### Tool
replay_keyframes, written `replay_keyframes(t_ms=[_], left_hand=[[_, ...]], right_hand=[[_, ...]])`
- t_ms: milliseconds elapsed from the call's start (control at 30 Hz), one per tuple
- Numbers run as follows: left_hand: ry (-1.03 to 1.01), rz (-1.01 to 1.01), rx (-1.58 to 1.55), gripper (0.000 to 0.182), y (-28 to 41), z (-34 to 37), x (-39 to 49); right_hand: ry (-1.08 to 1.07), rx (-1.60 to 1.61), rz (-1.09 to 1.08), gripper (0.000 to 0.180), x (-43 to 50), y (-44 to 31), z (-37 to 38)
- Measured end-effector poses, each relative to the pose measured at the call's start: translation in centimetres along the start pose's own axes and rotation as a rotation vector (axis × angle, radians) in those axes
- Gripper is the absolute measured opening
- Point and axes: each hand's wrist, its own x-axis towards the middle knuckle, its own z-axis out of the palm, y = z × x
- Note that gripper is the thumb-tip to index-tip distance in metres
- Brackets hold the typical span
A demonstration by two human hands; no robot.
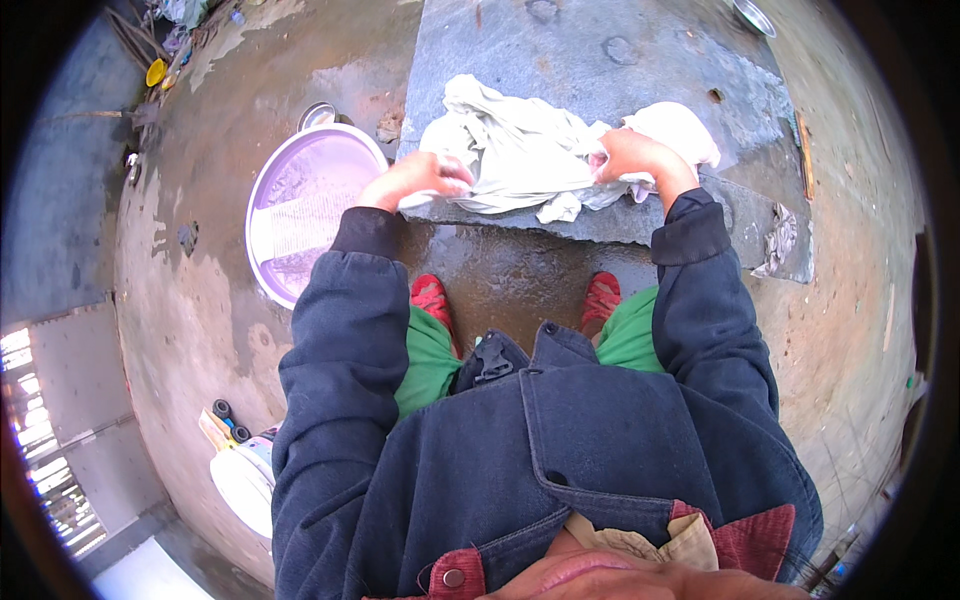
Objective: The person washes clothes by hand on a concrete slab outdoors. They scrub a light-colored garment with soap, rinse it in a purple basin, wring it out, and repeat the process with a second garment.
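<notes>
A wet white cloth garment (525, 150) lies bunched along the near edge of a grey stone slab (555, 52). At the garment's left end, my left hand (427, 178) grips its edge, fingers curled round the fabric. My right hand (634, 159) holds the right part of the cloth, its fingertips partly hidden in the folds. Just beyond my right wrist is a pale, pinkish-white bundle of cloth (671, 127); whether it is part of the same piece, I cannot tell.
Left of the slab stands a purple plastic basin (259, 187) with a built-in washboard and cloudy water. A small metal bowl (317, 115) sits behind it. A grey rag (780, 236) lies at the slab's right corner, and a metal dish (754, 18) at top right. The floor is wet.
</notes>
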Motion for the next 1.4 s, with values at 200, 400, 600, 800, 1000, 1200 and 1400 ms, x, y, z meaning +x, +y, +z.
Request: replay_keyframes(t_ms=[200, 400, 600, 800, 1000, 1200, 1400], left_hand=[[0.607, 0.08, 0.325, 0.06, -5.1, -0.4, 2.3], [0.704, 0.034, 0.438, 0.023, -5.5, -0.5, 3.4], [0.928, 0.197, -0.882, 0.016, -0.8, -3.5, 0.7], [1.164, 0.486, -1.147, 0.014, 3.2, -4.4, 0.2], [1.242, 0.701, -1.163, 0.014, 3.6, -7.1, -2.2], [1.388, 0.555, -1.145, 0.014, 4.3, -6.5, -2.6], [1.373, 0.595, -1.086, 0.012, 4.6, -6.8, -2.5]], right_hand=[[0.243, 0.007, -0.022, 0.036, 0.7, -2.8, -0.4], [0.639, 0.354, -0.138, 0.021, 1.8, -1.1, -1.3], [0.54, 0.22, -0.158, 0.035, -0.3, -3.6, -1.9], [0.515, -0.182, -0.274, 0.044, 1.3, -5.1, 5.4], [0.821, 0.485, -0.021, 0.021, 1.9, 0.8, 0.5], [0.916, 1.552, -0.356, 0.019, -3.1, -1.1, -5.0], [0.97, 1.502, -0.412, 0.022, -2.8, 1.4, -5.2]])
